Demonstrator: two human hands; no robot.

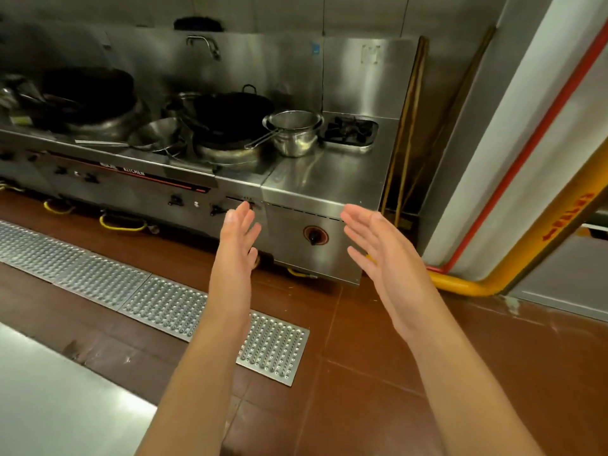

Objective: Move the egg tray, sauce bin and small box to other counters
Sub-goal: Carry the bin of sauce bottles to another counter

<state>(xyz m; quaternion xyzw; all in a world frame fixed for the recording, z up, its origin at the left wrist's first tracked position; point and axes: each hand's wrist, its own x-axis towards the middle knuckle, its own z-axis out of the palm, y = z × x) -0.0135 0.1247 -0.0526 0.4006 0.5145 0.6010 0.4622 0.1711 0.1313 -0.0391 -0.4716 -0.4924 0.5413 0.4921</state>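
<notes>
Room: a kitchen with a steel cooking range (230,179) is standing along the wall, above a brown tiled floor (378,373) with a metal drain grate (164,301).
Worktop: the bare steel end of the range (332,182) is lying just ahead of the hands, beside a steel pot with a strainer (292,133).
Left hand (238,235): it is reaching forward with straight fingers, holding nothing.
Right hand (371,245): it is also spreading flat, palm turned inward, carrying nothing.
Reason: the palms are facing each other, probably to take a wide thing from both sides.
Task things: the egg tray, sauce bin and small box are not showing in this view.
</notes>
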